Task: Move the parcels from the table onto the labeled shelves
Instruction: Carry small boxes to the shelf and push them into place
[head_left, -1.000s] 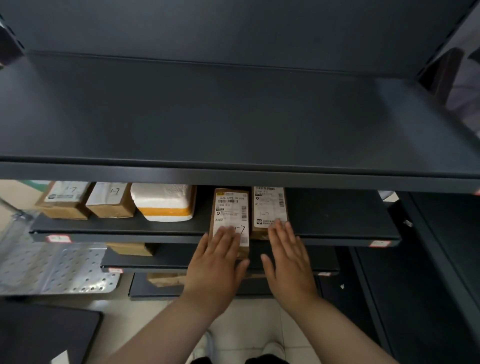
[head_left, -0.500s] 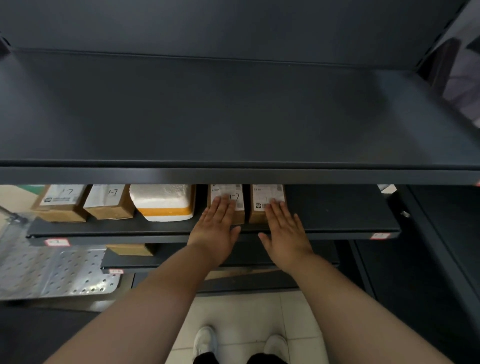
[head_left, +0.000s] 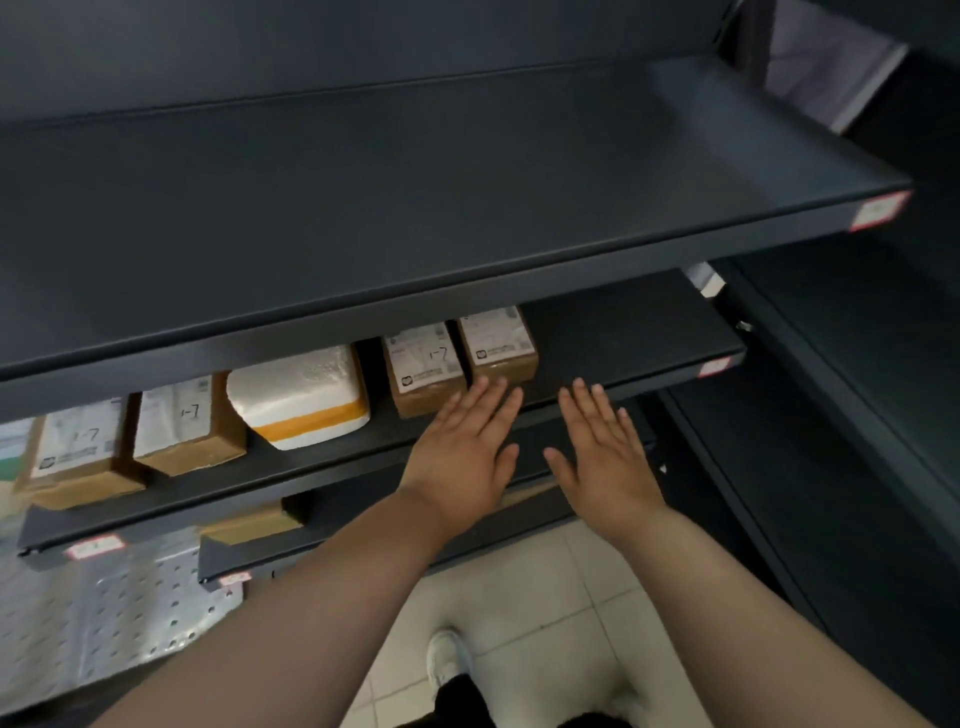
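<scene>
Both grips are lying open and holding nothing. The left hand (head_left: 462, 449) is stretching out flat with its fingers straight and close together, and its fingertips (head_left: 498, 391) are reaching the lower front of the rightmost brown parcel (head_left: 498, 340); I cannot tell whether they are actually touching it. The right hand (head_left: 605, 452) is spreading flat in the same way over the front edge of the middle shelf (head_left: 623, 332), just right of that parcel and apart from it.

The rightmost brown parcel is sitting on the middle shelf, side by side with a labelled brown parcel (head_left: 423, 369) bearing a handwritten 1-7. Further left on the same shelf a white foam box (head_left: 301, 395) with an orange band is resting, then a second carton (head_left: 182, 426) and a leftmost carton (head_left: 78, 452), both wearing white labels. A pink tag (head_left: 714, 366) is sticking to the shelf's front edge. The upper shelf (head_left: 415, 182) is jutting out above, carrying its own tag (head_left: 878, 210). Below, a cardboard box (head_left: 254, 522) is lying on a lower shelf, beside a perforated metal panel (head_left: 104, 623), and pale floor tiles (head_left: 545, 597) are showing between the forearms
</scene>
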